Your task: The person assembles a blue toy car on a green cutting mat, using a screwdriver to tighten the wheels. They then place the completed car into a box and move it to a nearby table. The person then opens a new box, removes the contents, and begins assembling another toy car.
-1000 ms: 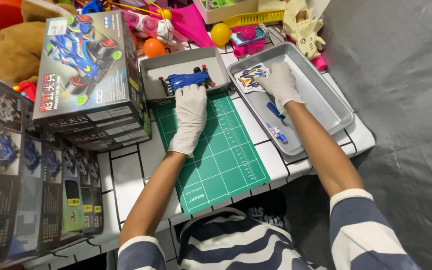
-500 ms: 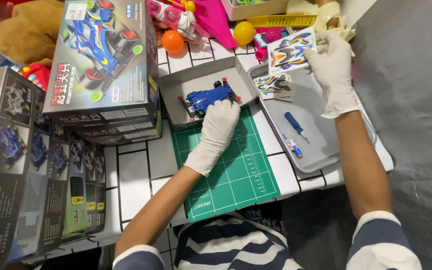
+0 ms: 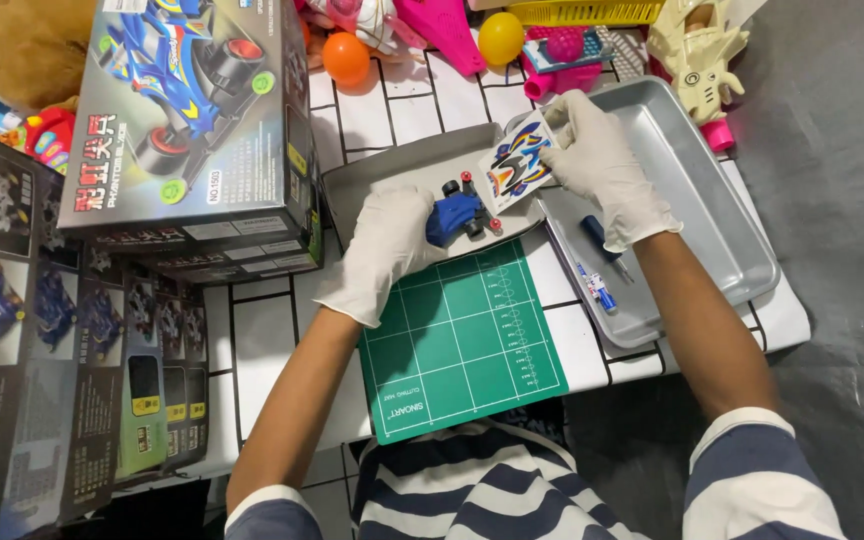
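Both of my hands wear white gloves. My left hand (image 3: 384, 245) grips a small blue toy car (image 3: 457, 212) with black and red wheels, over a grey metal tray (image 3: 362, 178). My right hand (image 3: 602, 160) pinches a colourful sticker sheet (image 3: 514, 165) and holds it just above and to the right of the car. A green cutting mat (image 3: 462, 340) lies on the white tiled table directly below the car.
A larger metal tray (image 3: 712, 190) at right holds a blue screwdriver (image 3: 600, 238) and a small pen-like tool (image 3: 594, 285). Model car boxes (image 3: 192, 120) are stacked at left. Orange (image 3: 346, 58) and yellow (image 3: 500, 38) balls and pink toys crowd the far edge.
My right hand has brought the sticker sheet from over the large tray down to beside the blue car. My left hand has kept hold of the car.
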